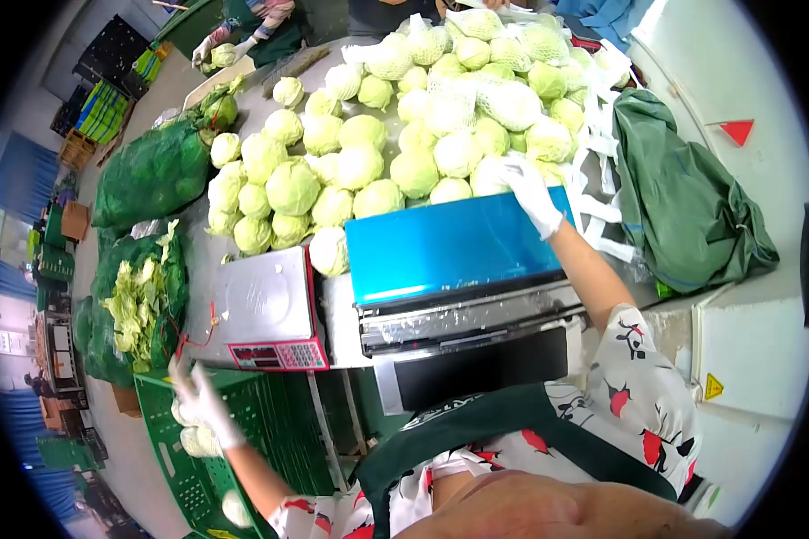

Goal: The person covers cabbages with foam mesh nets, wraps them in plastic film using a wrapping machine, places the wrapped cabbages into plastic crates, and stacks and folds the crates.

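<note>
My right hand (pixel 532 196), in a white glove, reaches over the blue-topped wrapping machine (pixel 449 247) to the near edge of the cabbage pile. Its fingers curl over a pale green cabbage (pixel 487 177), partly hidden by the hand. My left hand (pixel 203 406), also gloved in white, is low on the left above a green plastic crate (pixel 283 422). Its fingers are stretched out, with nothing seen in them. Beneath it in the crate lie whitish wrapped cabbages (pixel 200 440). A digital scale (pixel 265 301) stands on the table beside the machine, its plate bare.
Loose cabbages (pixel 292 187) and others in white foam nets (pixel 508 101) cover the metal table. Green mesh sacks (pixel 148 175) stand on the left, one topped with loose leaves (pixel 139 305). Green cloth (pixel 683 198) lies at right. A co-worker's gloved hands (pixel 225 52) hold a cabbage at back left.
</note>
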### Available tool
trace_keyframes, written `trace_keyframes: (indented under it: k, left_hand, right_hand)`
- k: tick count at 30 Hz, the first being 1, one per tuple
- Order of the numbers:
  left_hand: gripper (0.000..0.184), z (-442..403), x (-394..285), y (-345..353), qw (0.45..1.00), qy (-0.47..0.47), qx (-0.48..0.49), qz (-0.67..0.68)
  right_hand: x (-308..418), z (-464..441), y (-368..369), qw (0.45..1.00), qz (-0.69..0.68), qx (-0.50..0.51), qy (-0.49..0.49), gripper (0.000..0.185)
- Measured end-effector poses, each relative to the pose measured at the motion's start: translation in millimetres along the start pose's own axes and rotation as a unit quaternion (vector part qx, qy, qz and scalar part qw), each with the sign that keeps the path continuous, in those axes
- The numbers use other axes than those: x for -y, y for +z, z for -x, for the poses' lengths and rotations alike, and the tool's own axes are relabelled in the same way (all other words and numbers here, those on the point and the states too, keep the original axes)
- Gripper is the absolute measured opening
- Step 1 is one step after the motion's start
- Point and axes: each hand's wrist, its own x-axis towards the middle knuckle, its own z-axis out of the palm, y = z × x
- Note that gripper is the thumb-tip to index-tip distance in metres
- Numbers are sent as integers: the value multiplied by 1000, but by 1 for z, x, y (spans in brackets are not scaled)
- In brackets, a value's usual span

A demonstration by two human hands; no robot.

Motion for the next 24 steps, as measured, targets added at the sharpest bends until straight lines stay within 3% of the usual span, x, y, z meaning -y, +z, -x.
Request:
trace_keyframes:
  k: [1,3,4,5,6,7,8,10,15,16,18,20,23,24]
  left_hand:
    - [47,-9,-51,55,995,-8,60,75]
    - [53,-27,-86,173,958,88,212,175]
    - [54,-30,-114,230,927,38,290,236]
    - [57,-33,-135,294,900,68,319,290]
    - [61,-37,-163,346,897,130,337,254]
    - [63,-37,-195,387,891,134,372,224]
    - [66,-36,-224,429,852,60,433,289]
    - [87,-35,-263,507,854,41,456,246]
    - [95,-21,-272,662,856,20,475,204]
    - [93,-15,-267,677,874,33,438,207]
    - [92,-11,-293,633,863,24,444,239]
    - [81,-12,-301,609,847,-16,430,312]
    - [72,-11,-339,491,747,-64,486,449]
    - [68,-6,-336,465,744,-49,506,434]
  right_hand:
    - [-9,-30,4,1000,9,-7,-12,50]
    - [-26,-89,16,1000,16,-8,-16,57]
    - [-31,-114,22,1000,18,-10,-18,61]
    - [-33,-135,28,1000,17,-1,-14,63]
    - [-33,-154,35,1000,16,6,-9,64]
    - [-32,-170,39,1000,15,14,-5,66]
    - [-28,-184,39,982,-127,135,-27,65]
    - [-27,-203,44,980,-113,160,-38,64]
    - [-37,-225,55,987,-29,144,-72,65]
    - [-46,-232,55,986,-43,142,-79,65]
    - [-67,-248,58,983,-76,139,-93,65]
    - [-37,-232,52,978,-94,164,-93,62]
    - [41,-174,22,981,-55,184,-20,53]
    - [65,-150,12,970,-112,214,-10,51]
